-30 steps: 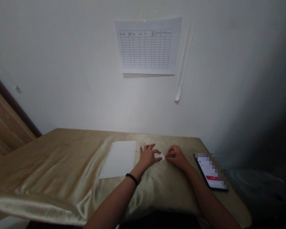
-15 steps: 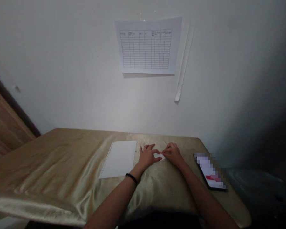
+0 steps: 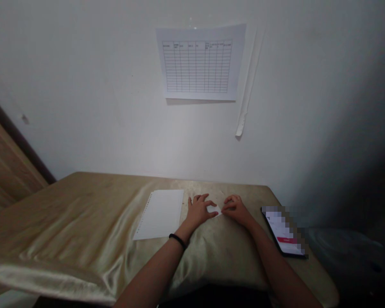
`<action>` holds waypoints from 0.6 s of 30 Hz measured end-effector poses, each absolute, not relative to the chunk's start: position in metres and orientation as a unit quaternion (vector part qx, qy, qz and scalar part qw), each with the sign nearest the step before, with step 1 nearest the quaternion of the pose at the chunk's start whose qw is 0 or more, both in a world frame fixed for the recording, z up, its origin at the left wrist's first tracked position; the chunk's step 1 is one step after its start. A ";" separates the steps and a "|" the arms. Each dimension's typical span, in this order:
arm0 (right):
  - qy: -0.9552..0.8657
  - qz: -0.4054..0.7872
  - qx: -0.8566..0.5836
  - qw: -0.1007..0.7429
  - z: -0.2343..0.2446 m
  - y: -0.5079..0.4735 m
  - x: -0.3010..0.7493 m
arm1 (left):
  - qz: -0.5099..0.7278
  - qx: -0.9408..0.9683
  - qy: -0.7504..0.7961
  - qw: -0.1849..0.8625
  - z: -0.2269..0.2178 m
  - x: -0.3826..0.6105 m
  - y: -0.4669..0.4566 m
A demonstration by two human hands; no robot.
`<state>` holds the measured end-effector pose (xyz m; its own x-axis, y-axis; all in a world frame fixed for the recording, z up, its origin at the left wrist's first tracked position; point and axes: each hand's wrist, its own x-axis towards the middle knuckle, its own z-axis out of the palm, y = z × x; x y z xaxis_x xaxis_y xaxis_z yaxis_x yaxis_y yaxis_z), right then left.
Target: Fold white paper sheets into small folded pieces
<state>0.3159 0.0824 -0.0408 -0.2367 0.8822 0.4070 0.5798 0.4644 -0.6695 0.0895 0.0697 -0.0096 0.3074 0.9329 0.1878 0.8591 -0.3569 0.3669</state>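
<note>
Partly under left hand (image 3: 199, 210), white paper (image 3: 213, 209)

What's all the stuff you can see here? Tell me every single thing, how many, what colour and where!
small paper: 1, white, on the cloth between the hands
punched paper: at least 1 sheet, white, left of the hands
phone: 1, dark edge with a lit screen, right of the hands
cloth: 1, shiny gold-brown, under the papers
printed chart: 1, white with dark lines, on the wall
strip: 1, white, right of the chart
wall: 1, pale grey-white, behind
wooden panel: 1, brown, far left
wristband: 1, black, on the left wrist
left hand: 1, bare, at the small paper
right hand: 1, bare, fingertips by the small paper's right corner
dim shape on the right: too dark to name
</note>
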 end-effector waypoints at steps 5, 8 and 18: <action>-0.762 0.206 -0.486 0.375 -0.040 0.083 0.316 | 0.184 0.803 0.559 0.100 -0.008 0.090 0.068; -0.756 0.184 -0.501 0.379 -0.042 0.086 0.312 | 0.185 0.802 0.560 0.099 -0.008 0.090 0.068; -0.750 0.075 -0.562 0.340 -0.040 0.085 0.295 | 0.181 0.803 0.560 0.097 -0.013 0.091 0.072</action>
